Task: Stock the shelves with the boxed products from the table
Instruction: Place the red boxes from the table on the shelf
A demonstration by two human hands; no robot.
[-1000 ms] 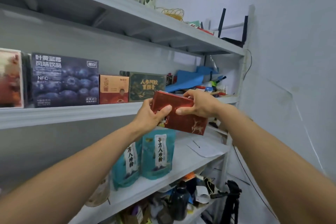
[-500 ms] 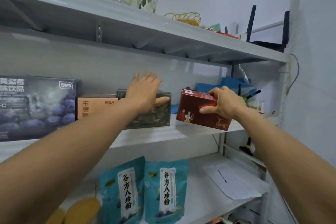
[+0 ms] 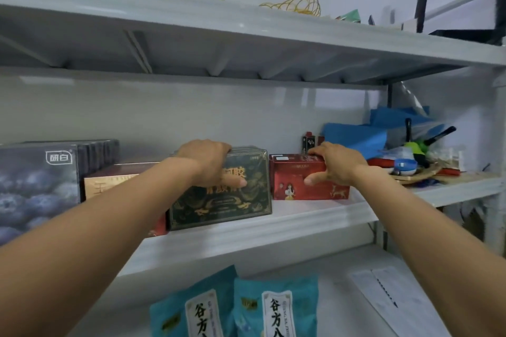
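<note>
While two teal pouches [image 3: 235,306] and a paper sheet [image 3: 383,293] lie on the lower shelf at the bottom of the frame, a person's forearms reach up to the middle shelf [image 3: 273,230] at centre. The right hand [image 3: 335,165] hooks its fingers over the top edge of the red box [image 3: 287,175], thumb across its front. The box stands on the shelf right of centre, directly under that hand, with its long axis along the shelf edge. The left hand [image 3: 208,164] grips the top of the dark green box [image 3: 219,205] just left of it; whether the two boxes touch is unclear. Letting go, or a nudge leftward, looks like the remaining move. Behind and to the right, a small dark container [image 3: 308,142] and blue cloth [image 3: 356,137] crowd the shelf.
</note>
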